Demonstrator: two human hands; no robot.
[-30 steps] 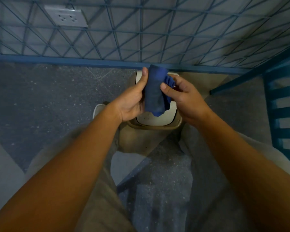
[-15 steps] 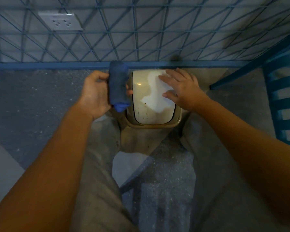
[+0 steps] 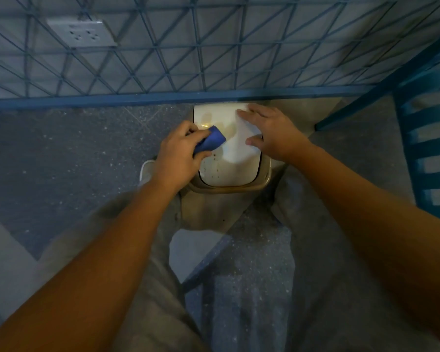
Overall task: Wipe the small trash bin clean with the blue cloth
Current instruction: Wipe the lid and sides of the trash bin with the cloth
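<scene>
A tiled wall crossed by blue diagonal lines is being shown across the top of the view, and a speckled grey floor is being shown beneath it, the two being divided by a blue skirting band. Grey trousers are being worn by the person, and the legs are being spread to either side of the bin. A blue slatted frame is being seen at the right edge; what it belongs to cannot be told. The small trash bin is being viewed from above, standing on the floor just before the wall and between the knees, its white lid being framed by a tan rim. A white wall socket is being seen high on the left. The right hand is being laid flat on the far right part of the lid, fingers straight and spread, its grip holding nothing. The left hand is being held over the lid's left edge, its grip being closed round the blue cloth, which is bunched into a wad and is being pressed on the lid's left side, only its end showing past fingers and thumb. A pale shoe is being glimpsed beside the left wrist. Yellowish stains and dark specks are being shown on the lid
</scene>
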